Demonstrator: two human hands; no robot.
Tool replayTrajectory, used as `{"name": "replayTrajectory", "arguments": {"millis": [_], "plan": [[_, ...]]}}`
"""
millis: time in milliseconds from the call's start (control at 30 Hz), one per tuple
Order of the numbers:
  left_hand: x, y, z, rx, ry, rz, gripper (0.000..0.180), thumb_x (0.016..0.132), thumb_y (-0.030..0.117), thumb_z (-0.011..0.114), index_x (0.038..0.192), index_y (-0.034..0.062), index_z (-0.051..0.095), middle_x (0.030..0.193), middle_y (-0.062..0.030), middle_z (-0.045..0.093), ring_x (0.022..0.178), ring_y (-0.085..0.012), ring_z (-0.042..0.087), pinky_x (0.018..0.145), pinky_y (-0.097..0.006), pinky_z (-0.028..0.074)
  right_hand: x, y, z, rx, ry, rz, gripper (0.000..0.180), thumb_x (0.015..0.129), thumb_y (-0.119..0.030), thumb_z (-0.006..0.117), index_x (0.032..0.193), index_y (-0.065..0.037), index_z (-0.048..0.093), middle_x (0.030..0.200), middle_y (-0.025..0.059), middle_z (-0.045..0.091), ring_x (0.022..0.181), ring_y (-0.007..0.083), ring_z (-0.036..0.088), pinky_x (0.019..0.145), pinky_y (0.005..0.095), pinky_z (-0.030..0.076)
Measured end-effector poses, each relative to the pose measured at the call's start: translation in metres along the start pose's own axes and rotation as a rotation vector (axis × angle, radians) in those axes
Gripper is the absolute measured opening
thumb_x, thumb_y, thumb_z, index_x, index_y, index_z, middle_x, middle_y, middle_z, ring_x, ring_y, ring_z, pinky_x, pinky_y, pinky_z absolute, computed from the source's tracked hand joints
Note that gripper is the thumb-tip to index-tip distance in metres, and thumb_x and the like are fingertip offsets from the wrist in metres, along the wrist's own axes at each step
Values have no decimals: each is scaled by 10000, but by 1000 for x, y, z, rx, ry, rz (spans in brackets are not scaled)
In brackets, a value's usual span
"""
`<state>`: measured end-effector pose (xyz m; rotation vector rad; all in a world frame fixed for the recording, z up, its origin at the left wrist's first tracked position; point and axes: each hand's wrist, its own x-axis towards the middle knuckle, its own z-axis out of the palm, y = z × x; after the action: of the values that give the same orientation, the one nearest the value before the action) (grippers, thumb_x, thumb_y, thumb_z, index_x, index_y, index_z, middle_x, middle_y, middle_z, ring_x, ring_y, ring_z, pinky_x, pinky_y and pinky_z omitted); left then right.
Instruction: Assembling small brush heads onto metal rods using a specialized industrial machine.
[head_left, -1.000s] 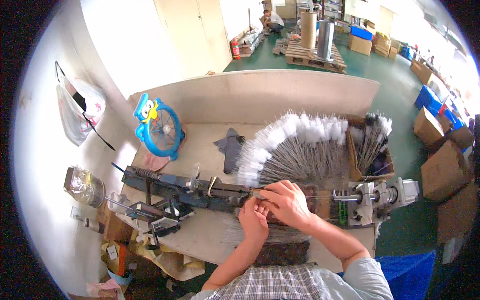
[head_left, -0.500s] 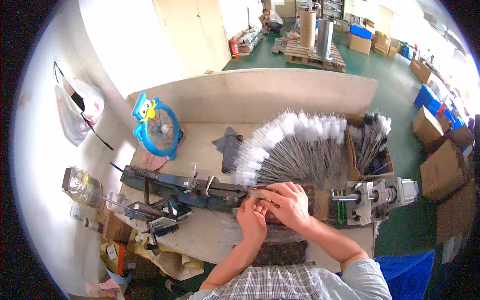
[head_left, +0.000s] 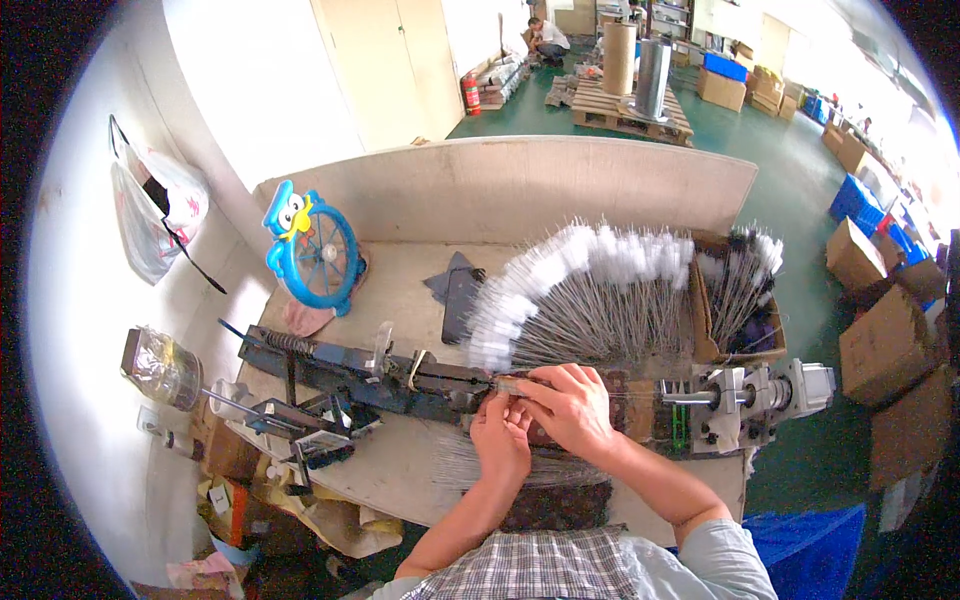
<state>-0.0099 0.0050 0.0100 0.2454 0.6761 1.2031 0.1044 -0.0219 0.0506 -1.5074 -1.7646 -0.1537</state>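
Observation:
My left hand (head_left: pixel 502 440) and my right hand (head_left: pixel 572 408) meet at the middle of a long bench machine, at the end of its dark rail (head_left: pixel 345 362). The fingers of both are bent and pinched together over something small that they mostly hide. Thin pale wires (head_left: pixel 455 468) lie in a bundle on the bench beside my left hand. Just beyond my hands spreads a large fan of wire brushes (head_left: pixel 590 300) with white bristle tips. To the right of my hands stands the machine's metal clamp and spindle unit (head_left: pixel 745 400).
A cardboard box (head_left: pixel 712 320) of dark-tipped brushes stands at the bench's right. A blue toy-shaped fan (head_left: pixel 325 265) and a dark flat phone-like object (head_left: pixel 462 305) lie beyond the rail. A raised board (head_left: pixel 520 190) closes off the far edge. Cartons (head_left: pixel 890 345) line the right.
Both hands stay at the same spot, with only slight finger movement. The view has shifted a little.

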Motion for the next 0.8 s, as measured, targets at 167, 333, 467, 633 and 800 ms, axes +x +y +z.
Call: {"name": "replayTrajectory", "arguments": {"millis": [167,333,467,633,800], "plan": [[3,-1,-6,-32,6,-19,24,854,78,552,863,56,549,875,-40,583,801,-131,555,762,-268,448,1,0,1,14,-17,1,231,688,-214,699,912,-156,691,922,-13,620,832,183,582,741,338,430],[-5,3,10,37,1,1,33,843,62,567,870,48,555,858,-32,582,765,-117,550,731,-259,449,2,1,4,26,14,-9,223,680,-185,703,898,-141,686,915,-14,629,818,181,590,742,337,433],[-2,1,10,79,3,7,49,835,46,569,884,43,564,862,-32,591,762,-107,558,720,-257,452,4,4,5,11,24,-22,229,673,-182,707,897,-138,684,902,-16,631,806,178,593,736,334,436],[-1,1,9,107,49,-1,66,837,45,565,903,35,565,884,-44,600,792,-124,575,748,-269,460,6,4,-3,-7,0,-44,253,694,-245,686,923,-141,656,906,-20,619,829,177,580,756,339,427],[-2,7,2,59,-44,-19,325,915,343,453,1030,48,528,1023,-92,591,942,-211,570,868,-364,453,4,8,-18,-69,-6,-20,234,689,-251,683,888,-132,655,831,-14,615,803,181,571,748,335,418]]}}
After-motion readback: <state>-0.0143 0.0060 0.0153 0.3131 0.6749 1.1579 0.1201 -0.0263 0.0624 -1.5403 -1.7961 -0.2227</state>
